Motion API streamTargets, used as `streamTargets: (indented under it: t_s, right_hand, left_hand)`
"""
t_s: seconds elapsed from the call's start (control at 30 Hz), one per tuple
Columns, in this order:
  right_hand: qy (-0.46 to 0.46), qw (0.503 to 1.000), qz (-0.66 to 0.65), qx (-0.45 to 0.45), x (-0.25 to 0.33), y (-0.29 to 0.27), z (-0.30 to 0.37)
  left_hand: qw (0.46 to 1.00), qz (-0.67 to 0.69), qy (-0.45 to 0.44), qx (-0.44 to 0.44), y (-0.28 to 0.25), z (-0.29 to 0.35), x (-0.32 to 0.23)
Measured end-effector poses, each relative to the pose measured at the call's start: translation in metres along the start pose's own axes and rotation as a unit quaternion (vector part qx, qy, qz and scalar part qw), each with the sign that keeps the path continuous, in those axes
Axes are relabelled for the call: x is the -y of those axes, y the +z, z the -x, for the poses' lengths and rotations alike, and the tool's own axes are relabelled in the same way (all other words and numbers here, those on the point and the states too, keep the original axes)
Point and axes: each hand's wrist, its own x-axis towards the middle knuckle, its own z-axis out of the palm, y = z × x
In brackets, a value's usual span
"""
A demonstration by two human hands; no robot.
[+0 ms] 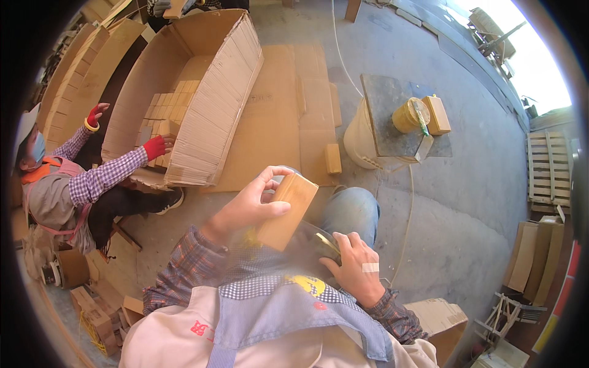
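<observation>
My left hand (248,205) grips a rectangular light wooden block (288,211), holding it up tilted over my lap. My right hand (353,260), with a white plaster on its back, holds a roll of clear tape (319,242) just under the block's lower end. A loose film of tape blurs the space between the hands. My jeans-clad knee (353,208) lies behind the block.
A co-worker in a checked shirt and red gloves (156,147) sits at left, reaching into a big cardboard box (211,116) holding several wooden blocks. A white bucket (359,141) under a board carries a tape roll (410,115) and a block. One block (332,158) lies on flattened cardboard.
</observation>
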Motion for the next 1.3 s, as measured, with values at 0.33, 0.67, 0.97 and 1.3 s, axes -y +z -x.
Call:
streamTargets:
  t_s: [0.33,0.67,0.97,1.3]
  right_hand:
    - [-0.084,0.991,0.101,-0.02,0.02,-0.003,0.027]
    - [0.091,0.982,-0.156,-0.064,0.031,-0.001,0.024]
    - [0.032,0.861,-0.491,0.127,0.042,0.027,0.023]
    - [0.078,0.867,-0.49,0.047,0.04,0.047,0.02]
  left_hand:
    - [0.992,-0.027,0.023,-0.12,0.015,0.065,0.045]
    - [0.971,-0.218,0.005,-0.097,0.03,0.1,0.06]
    - [0.965,-0.263,0.0,0.02,0.013,0.094,0.041]
    - [0.933,-0.342,0.006,0.114,0.004,0.087,0.013]
